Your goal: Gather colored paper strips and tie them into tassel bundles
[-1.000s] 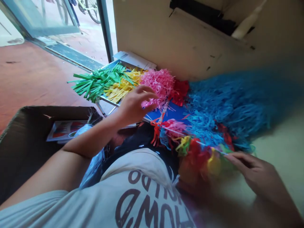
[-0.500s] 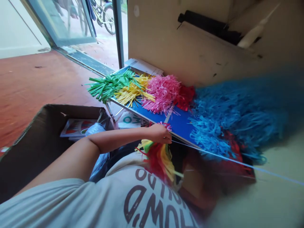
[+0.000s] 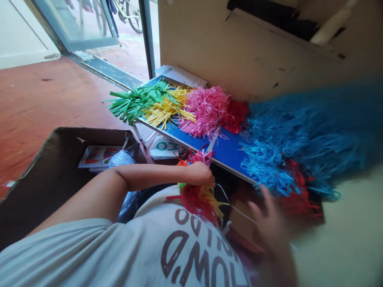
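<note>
Right hand (image 3: 271, 221): back in view near the edge of the tabletop (image 3: 229, 151), blurred, thumb and finger spread wide; cannot tell whether it touches the string (image 3: 239, 210)
String: slack and curving where it ran taut, so the left hand alone seems to steady it
Left hand (image 3: 201, 174): closed on the string
Tassels (image 3: 193, 198): bunched about that hand, above the shirt (image 3: 203, 247)
Fringe (image 3: 206, 107): green, yellow, pink, red, blue, along the tabletop
</note>
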The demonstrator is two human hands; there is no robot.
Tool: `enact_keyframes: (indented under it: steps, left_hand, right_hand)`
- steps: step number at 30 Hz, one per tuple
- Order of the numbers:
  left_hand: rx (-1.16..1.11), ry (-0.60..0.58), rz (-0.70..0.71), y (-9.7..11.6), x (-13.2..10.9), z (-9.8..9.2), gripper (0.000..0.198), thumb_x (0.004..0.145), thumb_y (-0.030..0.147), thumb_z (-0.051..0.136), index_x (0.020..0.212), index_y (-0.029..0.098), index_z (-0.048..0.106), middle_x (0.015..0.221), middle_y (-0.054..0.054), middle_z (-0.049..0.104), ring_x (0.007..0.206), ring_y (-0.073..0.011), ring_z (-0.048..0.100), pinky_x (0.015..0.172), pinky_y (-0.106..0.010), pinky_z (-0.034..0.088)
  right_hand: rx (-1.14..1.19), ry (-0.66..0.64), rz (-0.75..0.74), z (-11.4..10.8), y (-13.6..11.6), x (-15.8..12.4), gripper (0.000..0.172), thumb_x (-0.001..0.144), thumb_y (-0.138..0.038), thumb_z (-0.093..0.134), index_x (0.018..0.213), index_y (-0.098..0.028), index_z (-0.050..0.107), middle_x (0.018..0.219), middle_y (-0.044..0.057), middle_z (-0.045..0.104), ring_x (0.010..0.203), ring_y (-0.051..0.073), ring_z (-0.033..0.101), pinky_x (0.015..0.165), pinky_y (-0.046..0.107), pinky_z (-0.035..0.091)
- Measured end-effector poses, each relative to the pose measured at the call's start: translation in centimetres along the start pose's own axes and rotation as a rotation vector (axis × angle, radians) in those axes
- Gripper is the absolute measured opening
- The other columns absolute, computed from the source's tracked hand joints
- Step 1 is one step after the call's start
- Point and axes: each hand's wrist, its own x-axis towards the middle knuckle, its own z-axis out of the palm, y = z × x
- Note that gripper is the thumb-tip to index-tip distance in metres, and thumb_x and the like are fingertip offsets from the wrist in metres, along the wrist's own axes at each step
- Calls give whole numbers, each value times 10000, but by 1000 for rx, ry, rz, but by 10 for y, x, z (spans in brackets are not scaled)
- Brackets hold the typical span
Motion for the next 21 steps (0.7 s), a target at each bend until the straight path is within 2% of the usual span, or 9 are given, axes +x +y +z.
enact_keyframes:
  steps: [3,6,8,11,14,16,18,19,21]
  left_hand:
    - [-11,19,25,-7,-3,-17,265,922,429,625,900,204,766,825,-79,759,708,-167,680,538,-240,370]
    - [-37,99,39,-27,-24,-45,370,871,480,686,1124,213,725,1073,-95,753,932,-209,696,661,-252,452]
    - [-45,149,-13,-45,-44,-66,401,872,462,691,1186,213,705,1110,-95,747,979,-218,689,715,-255,464]
    - [-114,175,-143,-75,-71,-95,225,918,369,644,1031,225,775,955,-56,779,861,-174,700,679,-222,439]
    - [-275,186,-176,-100,-77,-128,188,905,292,633,922,205,799,862,-30,786,732,-113,684,640,-177,420]
    - [-329,230,-161,-107,-62,-156,171,867,262,653,907,184,799,808,-15,774,676,-90,654,631,-164,415]
    - [-337,311,-174,-102,-31,-184,146,828,218,668,867,160,795,699,10,726,616,-74,601,620,-167,403]
    - [-341,358,-197,-95,-11,-196,132,811,183,668,840,142,791,650,17,691,606,-72,579,630,-173,406]
    - [-397,419,-306,-76,35,-213,134,800,150,661,751,101,776,572,9,621,577,-85,544,614,-206,411]
  right_hand:
    - [147,-265,-49,49,-14,27,505,854,-472,586,1283,-218,666,1149,113,708,973,246,682,868,379,537]
    - [229,-357,-70,61,-24,62,352,839,-474,601,986,-210,782,950,90,739,859,231,679,798,351,527]
    - [224,-315,-72,47,-26,80,317,827,-492,628,866,-225,794,864,70,738,839,230,676,779,342,510]
    - [201,-199,-73,15,-28,96,338,782,-547,678,831,-234,795,841,59,740,814,230,672,746,334,494]
    - [145,-61,-139,-16,-29,104,362,762,-580,685,772,-231,780,796,52,730,763,220,653,712,324,477]
    - [68,35,-154,-32,-28,112,367,755,-583,689,691,-225,741,692,33,686,659,185,599,643,306,440]
    - [23,107,-95,-42,-24,123,399,726,-588,706,590,-214,672,555,5,586,542,141,494,548,288,371]
    - [53,140,-36,-43,-22,130,423,696,-592,723,542,-210,626,495,-10,521,492,120,429,500,281,327]
    - [287,148,102,-37,-18,143,450,621,-582,774,493,-214,549,418,-41,414,422,90,325,418,267,232]
